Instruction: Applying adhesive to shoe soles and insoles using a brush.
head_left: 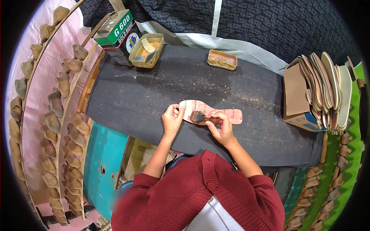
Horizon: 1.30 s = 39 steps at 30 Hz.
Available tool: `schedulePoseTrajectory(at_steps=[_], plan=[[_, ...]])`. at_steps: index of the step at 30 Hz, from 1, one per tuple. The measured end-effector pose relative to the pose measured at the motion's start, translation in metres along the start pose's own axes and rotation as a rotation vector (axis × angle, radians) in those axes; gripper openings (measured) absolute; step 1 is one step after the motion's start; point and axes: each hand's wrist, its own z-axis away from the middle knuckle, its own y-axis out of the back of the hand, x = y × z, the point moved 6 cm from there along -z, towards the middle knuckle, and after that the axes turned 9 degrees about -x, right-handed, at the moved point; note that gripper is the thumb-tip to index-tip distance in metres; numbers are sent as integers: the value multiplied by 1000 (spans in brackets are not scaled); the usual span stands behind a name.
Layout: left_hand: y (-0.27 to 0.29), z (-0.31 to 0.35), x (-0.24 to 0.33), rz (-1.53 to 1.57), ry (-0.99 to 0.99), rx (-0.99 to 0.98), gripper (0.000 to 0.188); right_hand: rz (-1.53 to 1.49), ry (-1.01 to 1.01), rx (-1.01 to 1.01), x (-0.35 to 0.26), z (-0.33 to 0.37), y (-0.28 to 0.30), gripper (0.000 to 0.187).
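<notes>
Left hand (172,118) pins the pink insole (231,114) on the dark surface (154,88); right hand (220,125) grips a brush (199,117). Glue trays (146,51) and stacked insoles (327,88) stand well apart.

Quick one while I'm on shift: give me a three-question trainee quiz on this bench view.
1. True or false: the right hand holds a brush over the pink insole.
2. What is the left hand doing? A) pressing down the insole's rounded end B) lifting the green can C) resting in the lap
3. Fill in: the stack of insoles stands on edge beside a cardboard ____ on the person's right.

Key: 1 true; 2 A; 3 box.
</notes>
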Motion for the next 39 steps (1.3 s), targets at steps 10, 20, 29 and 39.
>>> schedulePoseTrajectory(at_steps=[10, 20, 29, 39], plan=[[2, 0, -2, -34, 9, 5, 12, 108, 42, -46, -4, 6, 21, 22], [1, 0, -2, -44, 6, 1, 13, 52, 93, 15, -11, -2, 4, 22], [3, 0, -3, -45, 11, 11, 12, 164, 118, -110, -14, 2, 16, 24], [0, -2, -3, -12, 0, 10, 12, 93, 177, -48, -19, -5, -2, 21]])
